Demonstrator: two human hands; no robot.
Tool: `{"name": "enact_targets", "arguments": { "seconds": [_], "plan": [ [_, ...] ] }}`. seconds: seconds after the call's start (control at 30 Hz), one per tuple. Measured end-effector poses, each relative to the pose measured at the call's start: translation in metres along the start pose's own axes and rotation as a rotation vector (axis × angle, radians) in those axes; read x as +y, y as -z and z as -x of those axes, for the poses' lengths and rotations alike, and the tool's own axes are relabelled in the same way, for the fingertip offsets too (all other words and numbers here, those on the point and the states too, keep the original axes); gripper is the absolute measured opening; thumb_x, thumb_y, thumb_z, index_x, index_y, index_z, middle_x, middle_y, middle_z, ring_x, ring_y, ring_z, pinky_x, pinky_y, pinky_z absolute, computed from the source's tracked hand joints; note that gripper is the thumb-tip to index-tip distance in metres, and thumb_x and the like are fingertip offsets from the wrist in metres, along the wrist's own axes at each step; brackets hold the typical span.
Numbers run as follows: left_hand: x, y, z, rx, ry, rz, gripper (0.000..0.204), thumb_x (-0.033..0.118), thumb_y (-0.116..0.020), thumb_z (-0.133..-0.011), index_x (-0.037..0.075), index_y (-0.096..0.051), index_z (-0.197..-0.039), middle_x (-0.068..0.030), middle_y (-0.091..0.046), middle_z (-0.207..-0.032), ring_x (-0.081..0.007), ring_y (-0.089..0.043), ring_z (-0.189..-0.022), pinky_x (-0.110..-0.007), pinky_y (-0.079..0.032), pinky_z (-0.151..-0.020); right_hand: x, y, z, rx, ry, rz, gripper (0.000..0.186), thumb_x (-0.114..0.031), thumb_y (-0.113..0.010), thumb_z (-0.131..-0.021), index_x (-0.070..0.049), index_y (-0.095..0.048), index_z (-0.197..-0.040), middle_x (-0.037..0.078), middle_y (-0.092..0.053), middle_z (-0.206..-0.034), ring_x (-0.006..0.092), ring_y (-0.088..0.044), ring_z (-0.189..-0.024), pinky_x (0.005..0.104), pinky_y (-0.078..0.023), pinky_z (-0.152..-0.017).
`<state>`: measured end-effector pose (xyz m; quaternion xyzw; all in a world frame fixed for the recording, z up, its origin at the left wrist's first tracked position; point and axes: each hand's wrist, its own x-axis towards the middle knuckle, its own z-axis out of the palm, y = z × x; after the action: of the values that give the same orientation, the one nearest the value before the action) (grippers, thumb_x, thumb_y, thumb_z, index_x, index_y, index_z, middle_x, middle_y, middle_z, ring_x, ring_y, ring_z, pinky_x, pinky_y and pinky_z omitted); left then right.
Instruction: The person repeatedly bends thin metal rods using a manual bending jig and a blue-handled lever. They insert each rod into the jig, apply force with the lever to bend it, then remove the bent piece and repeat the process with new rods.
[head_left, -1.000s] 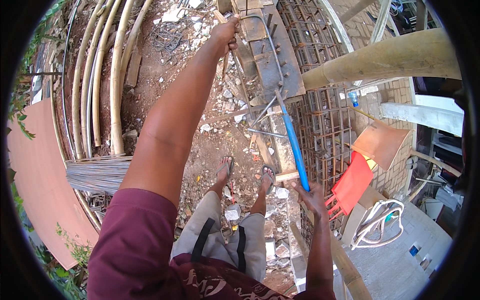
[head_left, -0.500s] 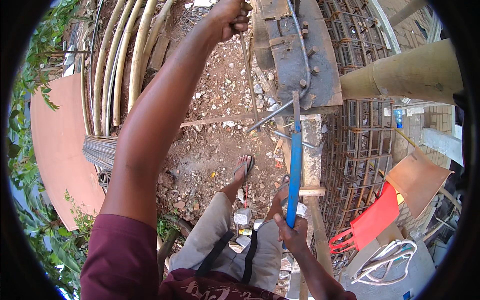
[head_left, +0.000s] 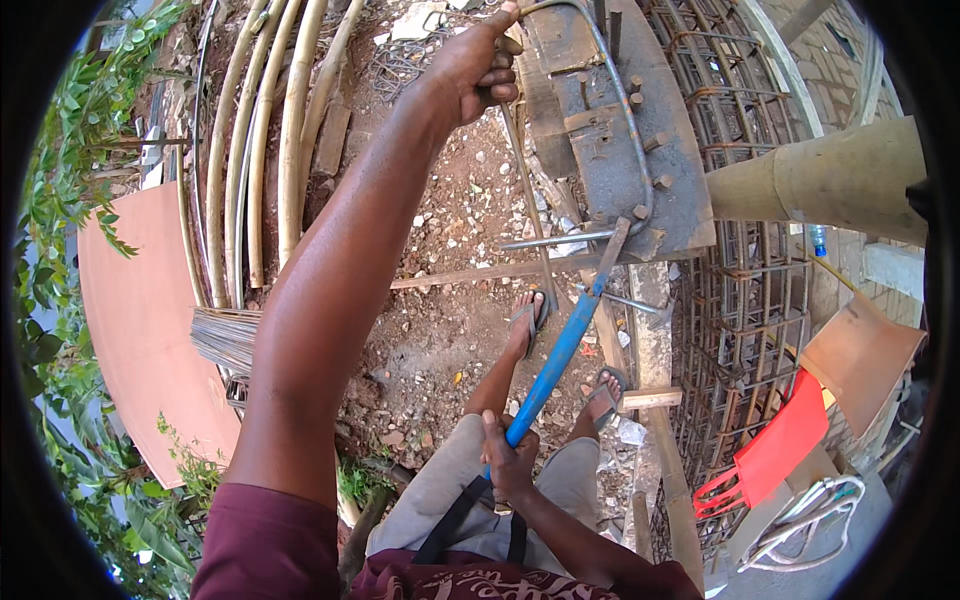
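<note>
Seen from the head camera, a thin steel rod (head_left: 640, 150) is being curved around the pegs on the grey metal bench (head_left: 620, 180). Its far end, at the bench's top left corner, is being gripped tightly by the left hand (head_left: 475, 65). A long blue bar (head_left: 560, 355) is being squeezed at its low end by the right hand (head_left: 508, 460), and its top end is being pressed against the bench's bottom edge. Wire cages (head_left: 745, 300) are being kept just beside the bench's right side.

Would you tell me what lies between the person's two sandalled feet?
In the head view, only bare stony dirt between the left foot and right foot.
</note>
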<state>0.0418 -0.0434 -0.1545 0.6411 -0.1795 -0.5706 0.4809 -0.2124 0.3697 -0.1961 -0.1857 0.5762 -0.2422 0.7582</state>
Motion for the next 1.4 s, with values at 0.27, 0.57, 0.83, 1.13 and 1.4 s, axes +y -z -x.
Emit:
{"name": "enact_targets", "arguments": {
  "seconds": [0.27, 0.57, 0.83, 1.13, 1.4],
  "plan": [
    [0.025, -0.003, 0.005, 0.018, 0.186, -0.053, 0.038, 0.045, -0.061, -0.109, 0.007, -0.062, -0.109, 0.0021, -0.045, -0.083, -0.0112, -0.05, -0.063, -0.045, -0.069, -0.076, -0.051, 0.022, 0.053, 0.088, -0.006, 0.216, 0.042, -0.028, -0.08, -0.1, -0.01, -0.06, -0.067, -0.002, -0.053, -0.053, 0.0072, -0.052, -0.043, 0.0269, -0.042, -0.042],
    [0.119, -0.009, 0.149, -0.241, 0.103, 0.268, 0.045, 0.033, -0.038, -0.117, 0.0, -0.059, -0.138, 0.004, -0.038, -0.068, -0.0157, -0.054, -0.066, -0.061, -0.061, -0.097, -0.126, 0.105, 0.149, 0.389, 0.038, 0.63, 0.035, -0.03, -0.082, -0.098, -0.003, -0.07, -0.08, 0.002, -0.059, -0.058, 0.0099, -0.054, -0.045, 0.0317, -0.042, -0.044],
    [0.015, 0.054, 0.226, -0.094, -0.046, 1.01, 0.041, 0.031, -0.055, -0.107, 0.004, -0.065, -0.137, 0.0015, -0.042, -0.061, -0.0158, -0.055, -0.067, -0.068, -0.05, -0.108, -0.133, 0.048, 0.161, 0.56, 0.009, 0.301, 0.035, -0.03, -0.082, -0.097, -0.006, -0.062, -0.081, 0.002, -0.053, -0.056, 0.0122, -0.052, -0.042, 0.0296, -0.044, -0.041],
    [-0.081, 0.023, 0.245, 0.017, -0.081, 1.405, 0.024, 0.023, -0.06, -0.094, 0.005, -0.072, -0.103, -0.0021, -0.044, -0.06, -0.0209, -0.056, -0.066, -0.08, -0.039, -0.114, -0.16, 0.059, 0.165, 0.471, 0.051, 0.469, 0.037, -0.031, -0.08, -0.099, -0.006, -0.061, -0.079, 0.002, -0.054, -0.054, 0.0119, -0.054, -0.042, 0.03, -0.043, -0.041],
    [-0.12, 0.02, 0.199, 0.47, 0.075, 1.587, 0.018, 0.02, -0.06, -0.092, 0.003, -0.066, -0.095, 0.0001, -0.038, -0.061, -0.0173, -0.044, -0.063, -0.058, -0.053, -0.098, -0.197, 0.114, 0.168, 0.392, -0.009, 0.705, 0.036, -0.029, -0.082, -0.098, -0.005, -0.064, -0.077, 0.0, -0.054, -0.054, 0.0108, -0.053, -0.044, 0.0297, -0.042, -0.044]
  ]
}}
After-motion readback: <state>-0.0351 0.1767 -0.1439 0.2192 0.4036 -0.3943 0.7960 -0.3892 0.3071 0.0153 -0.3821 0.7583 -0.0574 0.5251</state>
